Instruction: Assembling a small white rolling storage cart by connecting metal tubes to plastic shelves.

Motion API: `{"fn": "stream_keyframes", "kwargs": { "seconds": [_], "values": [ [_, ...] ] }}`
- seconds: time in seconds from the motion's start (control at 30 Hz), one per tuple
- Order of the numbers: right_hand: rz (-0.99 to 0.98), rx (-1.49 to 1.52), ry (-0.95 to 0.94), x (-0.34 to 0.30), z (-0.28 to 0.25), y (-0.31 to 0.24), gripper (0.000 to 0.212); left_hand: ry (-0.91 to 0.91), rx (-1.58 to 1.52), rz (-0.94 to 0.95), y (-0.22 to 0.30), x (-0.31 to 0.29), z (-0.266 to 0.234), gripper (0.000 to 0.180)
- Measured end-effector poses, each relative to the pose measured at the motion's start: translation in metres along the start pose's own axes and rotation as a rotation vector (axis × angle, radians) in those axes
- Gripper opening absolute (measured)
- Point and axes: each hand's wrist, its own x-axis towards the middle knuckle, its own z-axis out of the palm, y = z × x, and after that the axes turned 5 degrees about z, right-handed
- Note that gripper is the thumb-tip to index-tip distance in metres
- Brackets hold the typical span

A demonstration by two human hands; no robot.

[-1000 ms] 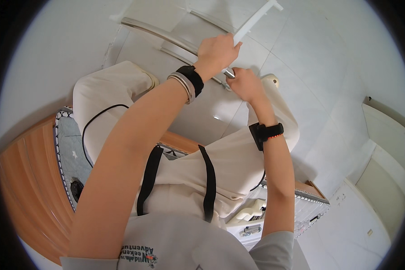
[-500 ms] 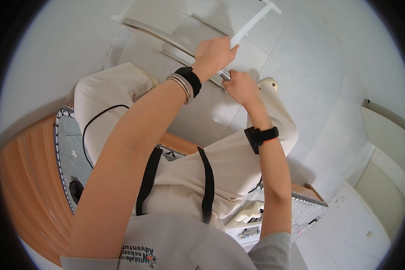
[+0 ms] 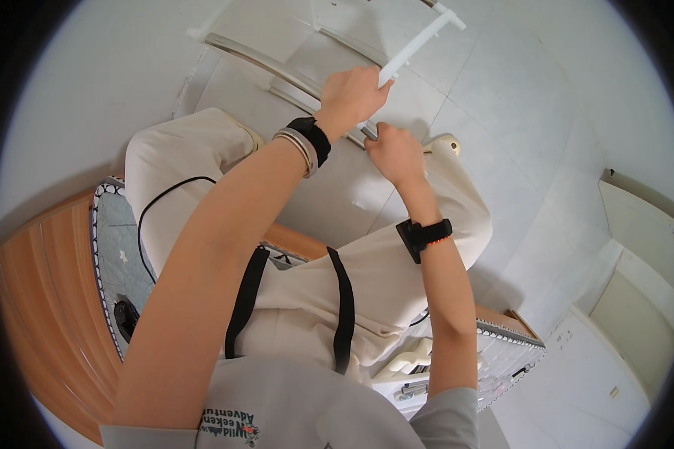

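Nearer us than before, our left hand (image 3: 351, 91) grips a slim white bar (image 3: 414, 50), our right hand (image 3: 398, 153) a shiny tube (image 3: 369, 132).

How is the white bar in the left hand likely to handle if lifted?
The white bar looks fairly stiff, running almost straight beyond the left hand. Its slim, plastic-looking body suggests it is light for its length. It might pull unevenly, since a long metal tube seems to meet it, though the hand hides that spot.
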Motion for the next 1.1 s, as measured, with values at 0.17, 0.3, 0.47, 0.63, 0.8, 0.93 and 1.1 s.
{"fn": "stream_keyframes", "kwargs": {
  "seconds": [0.17, 0.3, 0.47, 0.63, 0.8, 0.93, 1.1],
  "values": [
    [-0.079, 0.056, -0.065, 0.008, -0.001, 0.010, 0.019, 0.044, 0.002, 0.029, -0.001, 0.001, 0.004, 0.041],
    [-0.067, 0.052, -0.016, 0.005, 0.001, 0.007, 0.020, 0.073, 0.017, 0.035, -0.003, 0.002, 0.004, 0.040],
    [0.010, 0.044, 0.048, -0.004, 0.001, -0.003, 0.020, 0.061, -0.008, 0.030, -0.003, -0.001, 0.003, 0.040],
    [-0.051, 0.047, -0.047, 0.003, -0.004, 0.009, 0.021, 0.056, -0.017, 0.039, -0.002, 0.000, 0.006, 0.039],
    [-0.071, 0.062, -0.066, 0.005, -0.007, 0.011, 0.021, 0.064, -0.025, 0.039, 0.000, 0.002, 0.005, 0.039],
    [-0.019, 0.019, 0.003, -0.002, 0.000, 0.000, 0.021, 0.071, -0.021, 0.027, -0.005, 0.001, 0.005, 0.039],
    [-0.020, 0.049, -0.029, -0.001, -0.001, 0.005, 0.022, 0.049, -0.020, 0.060, -0.001, -0.003, 0.001, 0.037]
  ]
}}
